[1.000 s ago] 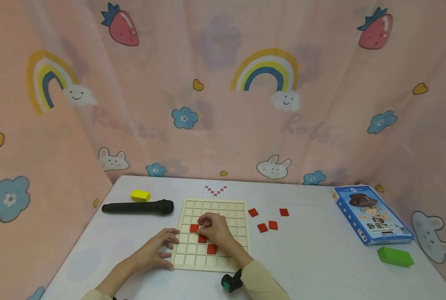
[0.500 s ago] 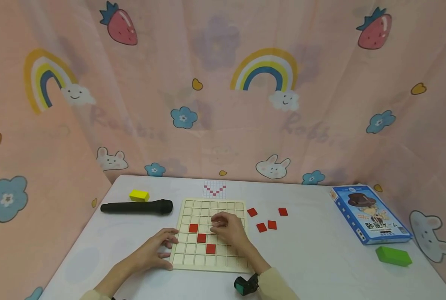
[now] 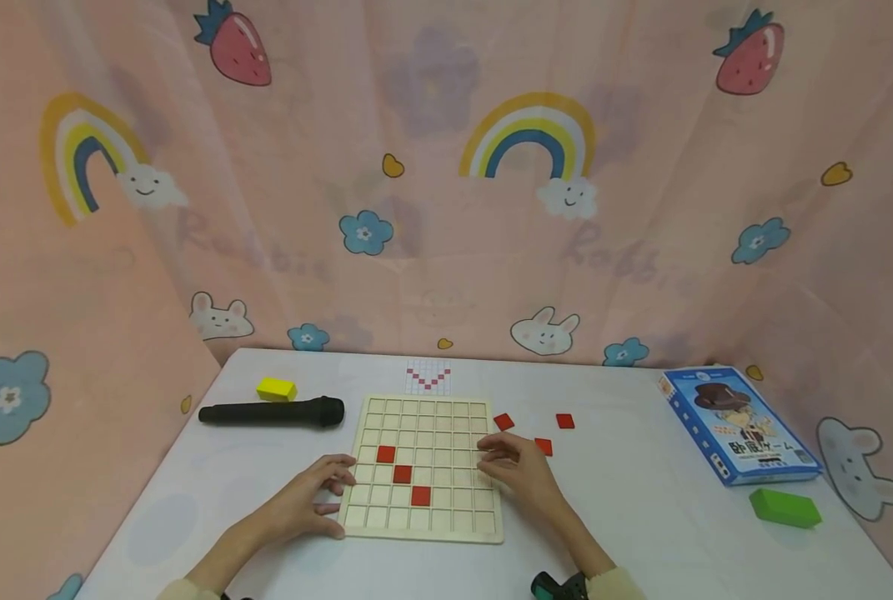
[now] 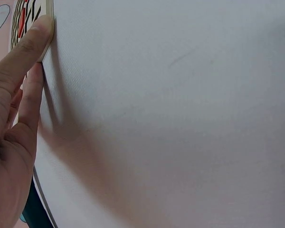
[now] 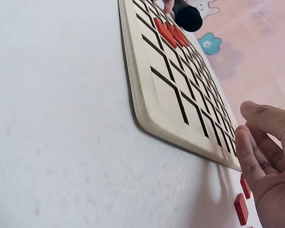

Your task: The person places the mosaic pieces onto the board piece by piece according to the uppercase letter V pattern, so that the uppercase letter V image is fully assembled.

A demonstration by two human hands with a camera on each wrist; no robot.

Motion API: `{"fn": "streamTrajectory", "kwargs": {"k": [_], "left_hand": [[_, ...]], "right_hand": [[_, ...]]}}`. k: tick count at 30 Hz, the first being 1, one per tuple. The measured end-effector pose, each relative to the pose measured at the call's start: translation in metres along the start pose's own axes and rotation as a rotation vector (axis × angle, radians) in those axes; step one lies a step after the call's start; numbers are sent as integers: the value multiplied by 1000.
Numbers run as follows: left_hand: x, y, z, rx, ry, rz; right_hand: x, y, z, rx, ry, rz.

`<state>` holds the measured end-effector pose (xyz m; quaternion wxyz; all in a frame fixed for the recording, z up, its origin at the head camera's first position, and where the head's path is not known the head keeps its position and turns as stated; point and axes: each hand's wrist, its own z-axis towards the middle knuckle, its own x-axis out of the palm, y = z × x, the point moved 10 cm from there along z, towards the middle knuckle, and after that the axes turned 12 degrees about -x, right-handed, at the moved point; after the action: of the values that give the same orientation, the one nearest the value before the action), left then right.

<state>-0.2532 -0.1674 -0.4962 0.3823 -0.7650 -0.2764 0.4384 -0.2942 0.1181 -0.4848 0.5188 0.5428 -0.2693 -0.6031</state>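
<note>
wooden grid board (image 3: 425, 467) lies between left hand (image 3: 307, 500) and right hand (image 3: 517, 468).

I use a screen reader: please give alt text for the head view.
A wooden grid board with three red tiles in a diagonal lies on a white table. The left hand rests at its left edge; the right hand hovers by loose red tiles.

The blue box (image 3: 739, 425) at right carries large print, too small and blurred to read; nothing else is lettered.
</note>
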Motion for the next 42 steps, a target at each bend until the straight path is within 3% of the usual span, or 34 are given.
{"fn": "streamTrajectory", "kwargs": {"k": [12, 20, 23, 33, 42], "left_hand": [[-2, 2, 0, 1, 0, -25], [-3, 2, -2, -9, -4, -30], [-4, 3, -2, -13, -7, -36], [1, 4, 2, -5, 6, -37], [1, -3, 1, 34, 13, -1]], "right_hand": [[-56, -29, -21, 23, -25, -10], [-94, -39, -22, -17, -51, -107], [-97, -43, -17, -28, -28, -138], [-95, -59, -2, 52, 46, -238], [-101, -48, -5, 2, 12, -132]]}}
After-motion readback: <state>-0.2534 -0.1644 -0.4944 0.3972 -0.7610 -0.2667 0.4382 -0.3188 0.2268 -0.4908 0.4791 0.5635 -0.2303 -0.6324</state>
